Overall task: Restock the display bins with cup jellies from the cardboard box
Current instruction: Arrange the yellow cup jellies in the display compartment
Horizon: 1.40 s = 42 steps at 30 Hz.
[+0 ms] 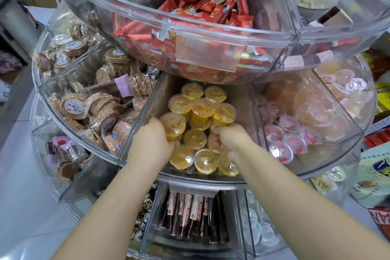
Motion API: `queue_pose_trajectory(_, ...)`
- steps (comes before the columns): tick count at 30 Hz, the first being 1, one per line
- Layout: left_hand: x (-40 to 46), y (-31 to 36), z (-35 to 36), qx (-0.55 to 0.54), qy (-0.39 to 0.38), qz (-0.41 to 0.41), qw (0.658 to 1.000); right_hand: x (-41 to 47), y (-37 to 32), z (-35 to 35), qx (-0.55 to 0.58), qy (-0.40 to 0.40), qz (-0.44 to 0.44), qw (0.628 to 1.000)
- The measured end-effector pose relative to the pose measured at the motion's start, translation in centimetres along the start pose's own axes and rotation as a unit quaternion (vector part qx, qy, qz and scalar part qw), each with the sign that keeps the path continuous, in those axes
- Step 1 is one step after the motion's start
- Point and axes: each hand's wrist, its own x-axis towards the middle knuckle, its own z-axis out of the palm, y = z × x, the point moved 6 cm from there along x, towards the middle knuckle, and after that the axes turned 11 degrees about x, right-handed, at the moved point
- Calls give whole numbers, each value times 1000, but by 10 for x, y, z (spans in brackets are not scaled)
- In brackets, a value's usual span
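Several orange cup jellies [202,107] fill the middle compartment of a clear round display bin [145,112]. Both of my hands are inside that compartment. My left hand [152,139] curls its fingers round a stacked orange cup jelly [173,123] at the pile's left side. My right hand [228,139] curls round orange cups near the pile's centre, and its fingertips are hidden among them. The cardboard box is out of view.
An upper tier [190,34] of red snack packets overhangs the jelly compartment. Wrapped round biscuits [73,105] fill the left compartment, pink-lidded jellies [293,137] the right one. A lower tier holds dark stick packets [190,213]. Bagged goods [375,175] stand at the far right.
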Motion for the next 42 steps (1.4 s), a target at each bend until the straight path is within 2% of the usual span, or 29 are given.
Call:
queue_pose_trajectory(2,-12,0,-15,60,74,26,995,-1,1,-1,14,-8,-8,1000)
queue_pose_trajectory(5,-20,6,-25,61,151,102,981,-2,3,2,63,-6,9,998)
queue_pose_trajectory(7,-16,17,-21,53,149,183,970,-1,4,7,73,12,24,997)
queue_pose_trajectory(9,-8,27,-14,58,117,230,964,1,3,8,55,44,37,997)
queue_pose_trajectory(15,8,27,-13,53,119,276,952,8,-2,9,-70,46,-1,996)
queue_pose_trajectory(17,7,26,-12,57,124,279,950,9,-1,9,-55,36,-19,998)
queue_pose_trajectory(20,6,25,-12,52,123,270,954,9,-2,9,-43,29,11,999)
queue_pose_trajectory(25,4,22,-13,23,122,257,958,-9,6,5,105,54,61,991)
queue_pose_trajectory(28,2,22,-15,8,130,253,959,-21,17,12,200,53,84,975)
queue_pose_trajectory(32,-4,17,-14,31,132,243,961,-28,15,42,346,-35,141,927)
queue_pose_trajectory(42,-6,12,-13,10,138,231,963,-20,15,9,309,19,113,944)
